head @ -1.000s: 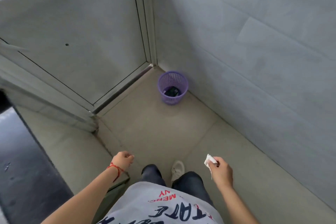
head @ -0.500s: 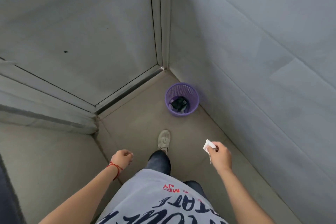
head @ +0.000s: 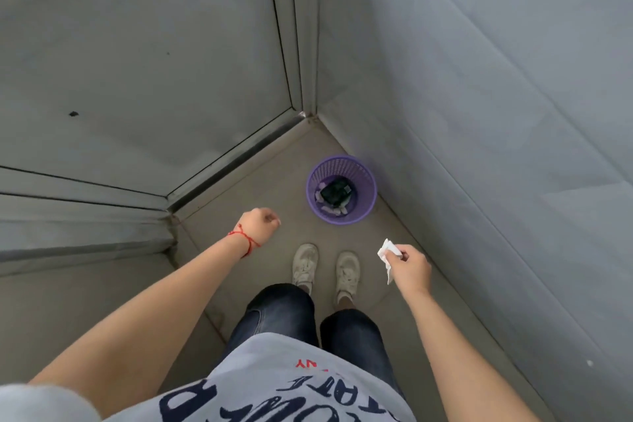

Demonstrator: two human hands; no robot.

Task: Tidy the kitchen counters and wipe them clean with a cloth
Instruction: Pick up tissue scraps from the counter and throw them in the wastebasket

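Observation:
My right hand [head: 411, 267] pinches a small crumpled white tissue [head: 387, 253] at waist height, below and to the right of a purple mesh waste basket [head: 363, 212]. The basket stands on the floor in the corner and holds a black object and some white scraps. My left hand [head: 258, 223] hangs to the basket's left with its fingers curled and nothing in it; a red string is tied round its wrist.
Grey tiled walls [head: 479, 113] meet in the corner behind the basket. A metal sliding-door track [head: 236, 161] runs along the floor on the left. My two pale shoes [head: 325, 267] stand side by side on the beige floor just short of the basket.
I have walked closer to the basket, which now lies just ahead of my feet. Both feet stand together. The right hand still holds the tissue; the left hand has swung forward.

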